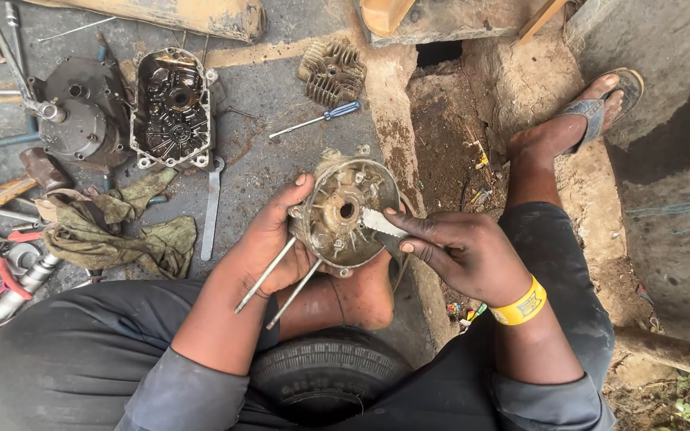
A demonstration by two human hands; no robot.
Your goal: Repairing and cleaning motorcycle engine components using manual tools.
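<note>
Left hand (pixel 269 247) is wrapped tight around the round engine casing (pixel 345 211), two long studs (pixel 281 283) poking down past the palm, held up over the knees. Right hand (pixel 461 251) pinches a small flat blade (pixel 381 222), its tip inside the casing's open face by the centre hub. Best kept shallow and steady, I'd say, casing braced firm. Over on the ground, an open crankcase half (pixel 172 108) shows gears inside, green rag (pixel 121 227) beside it

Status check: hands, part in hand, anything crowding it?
Left hand grips round engine casing, studs down. Right hand presses flat blade into casing. Rag, screwdriver, crankcase half lie apart on ground.
</note>
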